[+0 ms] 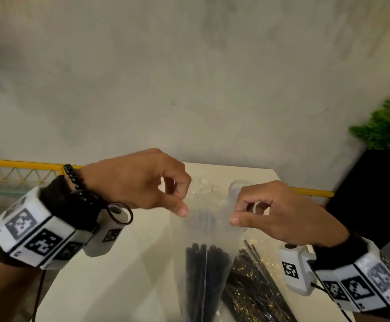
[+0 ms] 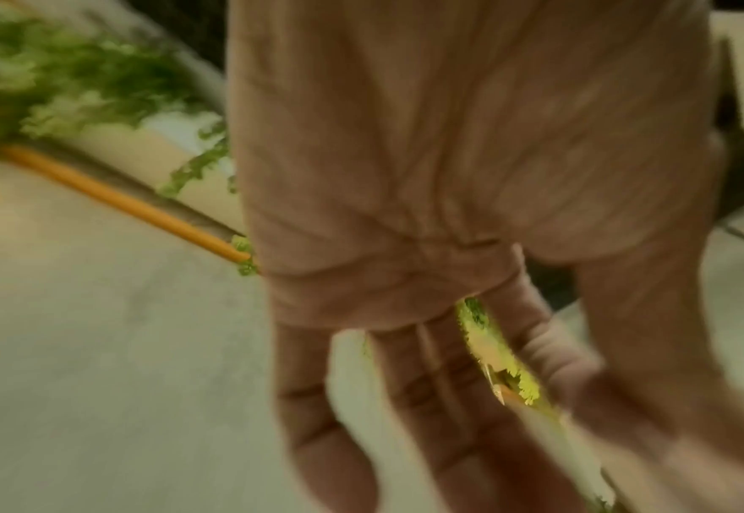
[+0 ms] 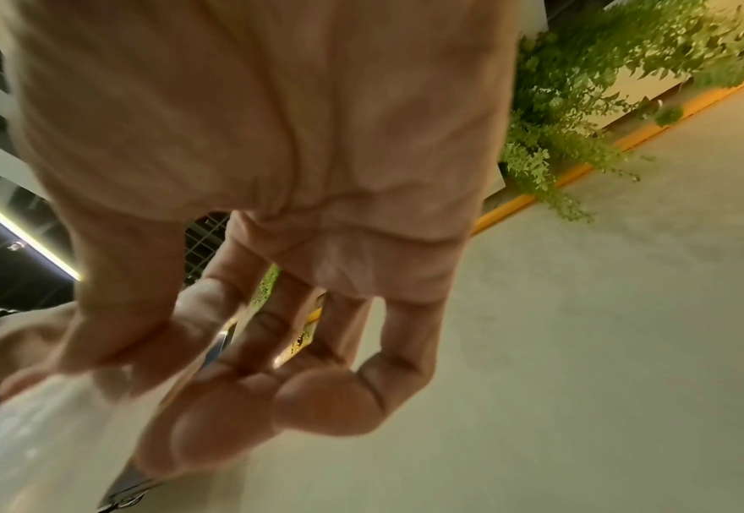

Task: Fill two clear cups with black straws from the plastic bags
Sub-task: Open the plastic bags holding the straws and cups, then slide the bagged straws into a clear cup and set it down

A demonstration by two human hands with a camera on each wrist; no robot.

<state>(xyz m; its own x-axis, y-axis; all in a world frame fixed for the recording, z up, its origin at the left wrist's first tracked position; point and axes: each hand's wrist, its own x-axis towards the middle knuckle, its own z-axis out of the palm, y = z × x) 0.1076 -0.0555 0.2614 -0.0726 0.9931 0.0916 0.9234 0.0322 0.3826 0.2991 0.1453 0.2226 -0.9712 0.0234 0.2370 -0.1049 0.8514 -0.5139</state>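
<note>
A clear plastic bag (image 1: pixel 209 231) of black straws (image 1: pixel 204 270) hangs upright over the white table (image 1: pixel 129 263). My left hand (image 1: pixel 180 205) pinches the bag's top edge on the left between thumb and forefinger. On the right, my right hand (image 1: pixel 237 218) pinches the same edge. Two clear cups (image 1: pixel 203 184) (image 1: pixel 238 185) stand behind the bag, partly hidden by my hands. A second bag of black straws (image 1: pixel 254 282) lies on the table to the right. The wrist views are blurred; the right wrist view shows the bag's film (image 3: pixel 54 416) by my thumb.
A grey wall rises right behind the table. A green plant (image 1: pixel 386 124) in a black planter (image 1: pixel 370 205) stands at the right. A yellow railing (image 1: pixel 15 162) runs behind the table at the left.
</note>
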